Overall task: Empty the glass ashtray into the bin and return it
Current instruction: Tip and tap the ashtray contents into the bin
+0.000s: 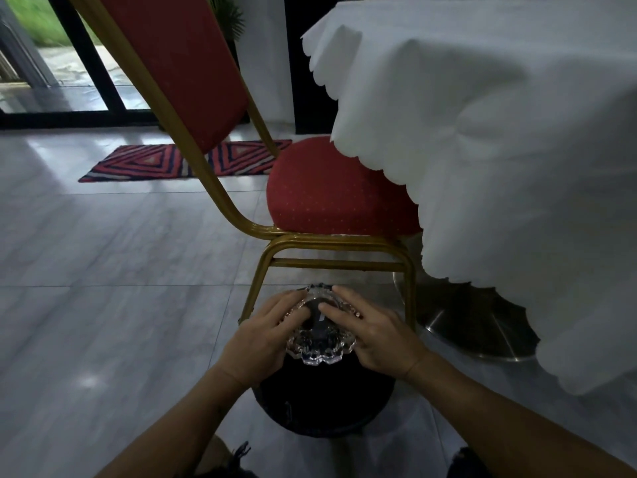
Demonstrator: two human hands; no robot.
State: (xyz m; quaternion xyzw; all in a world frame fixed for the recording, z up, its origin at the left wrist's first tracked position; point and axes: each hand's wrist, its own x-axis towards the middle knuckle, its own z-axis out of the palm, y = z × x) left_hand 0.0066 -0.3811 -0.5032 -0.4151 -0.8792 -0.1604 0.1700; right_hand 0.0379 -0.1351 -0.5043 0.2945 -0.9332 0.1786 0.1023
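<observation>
Head view: I'm looking down at both hands holding the ashtray (pixel 319 334) right over the bin (pixel 322 405), which sits on the floor just in front of the chair (pixel 331 198). My left hand (pixel 262 339) clasps the left rim, fingers curled over the top edge. My right hand (pixel 374 336) clamps the right rim, fingers spread across the glass. Two hands, I'd say, because the scalloped glass is heavy and slick. The ashtray seems tipped toward me, its dark underside or hollow facing up; I can't tell which, nor whether anything is falling. Holding it low over the bin's mouth keeps ash off the floor. The draped table (pixel 499 150), where it likely goes back, stands to my right.
</observation>
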